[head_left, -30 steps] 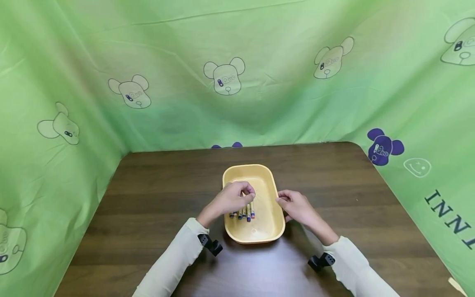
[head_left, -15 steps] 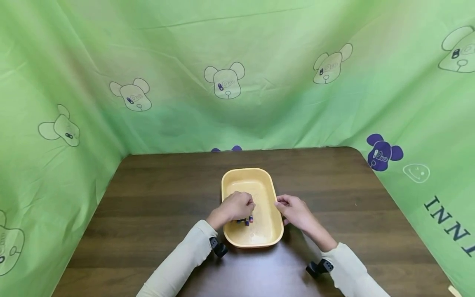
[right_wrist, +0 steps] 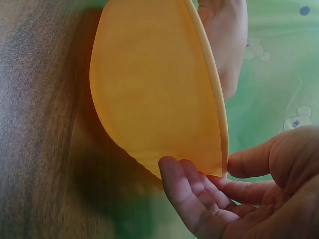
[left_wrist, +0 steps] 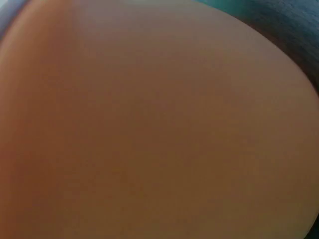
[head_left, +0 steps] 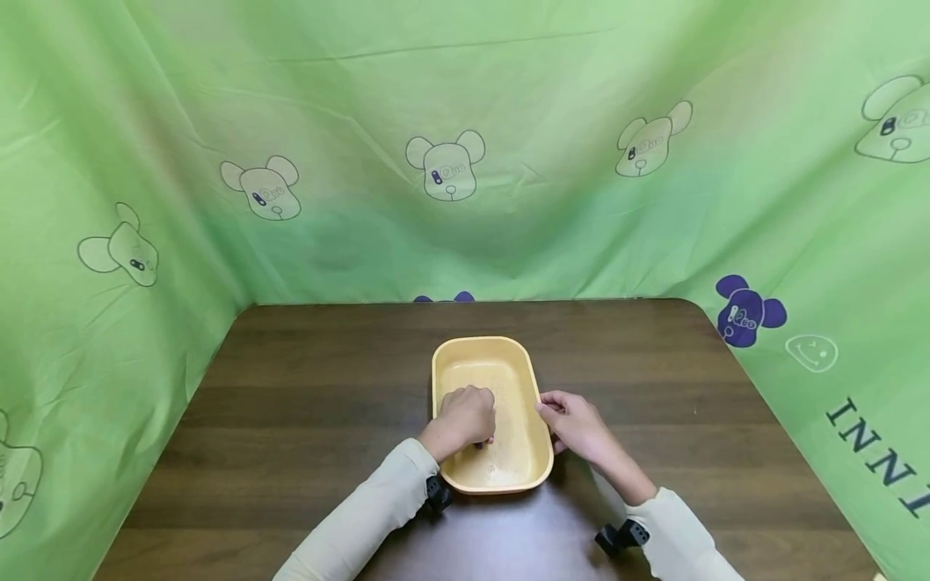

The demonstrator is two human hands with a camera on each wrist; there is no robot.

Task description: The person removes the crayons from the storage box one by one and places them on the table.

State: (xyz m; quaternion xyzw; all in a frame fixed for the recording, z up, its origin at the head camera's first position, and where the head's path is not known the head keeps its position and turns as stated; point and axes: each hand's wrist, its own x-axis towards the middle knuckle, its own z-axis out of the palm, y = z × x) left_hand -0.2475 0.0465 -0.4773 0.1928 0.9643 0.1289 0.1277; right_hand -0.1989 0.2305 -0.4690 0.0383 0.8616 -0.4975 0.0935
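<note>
Inside the yellow plastic tray (head_left: 517,452), my left hand (head_left: 465,415) has its fingers curled down around crayons (head_left: 479,445). Only a couple of dark crayon ends stick out below it; the hand hides the others. My right hand (head_left: 577,424) holds the tray's right side. In the right wrist view the tray (right_wrist: 149,84) shows its outer wall, with the right thumb (right_wrist: 249,160) at the rim and the curled fingers against the wall below. Part of the left hand (right_wrist: 227,45) appears beyond the rim. The left wrist view is filled by blurred skin.
The tray stands on a dark wooden table (head_left: 327,387). Green cloth (head_left: 349,242) with printed bear heads hangs behind the table and along both sides. Each wrist wears a small black camera, such as the right-hand camera (head_left: 621,537).
My left hand has moved toward the near end of the tray and curled over the crayons, covering most of them. The right hand keeps its place on the tray's side. The view has tilted slightly.
</note>
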